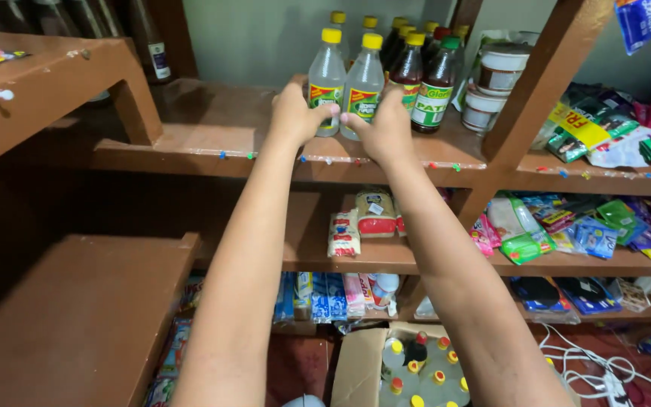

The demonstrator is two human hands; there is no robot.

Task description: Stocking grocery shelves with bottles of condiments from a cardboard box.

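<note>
Up top, center of frame: left hand [295, 114] closed round a clear yellow-cap bottle [326, 71], right hand [387, 126] w/ fingers wrapped on the clear bottle next to it [364, 75]. Both stand upright on the brown shelf [190, 139], touching; dark sauce bottles [425, 71] just to the right.

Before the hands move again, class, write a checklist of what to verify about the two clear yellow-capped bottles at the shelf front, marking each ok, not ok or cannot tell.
1. Left hand on the left clear yellow-capped bottle: ok.
2. Right hand on the right clear yellow-capped bottle: ok.
3. Both bottles upright: ok.
4. Yellow caps on: ok; tight: cannot tell.
5. Dark sauce bottles upright beside them: ok.
6. Bottle bases fully on the brown wooden shelf: cannot tell, hands hide them.
</note>
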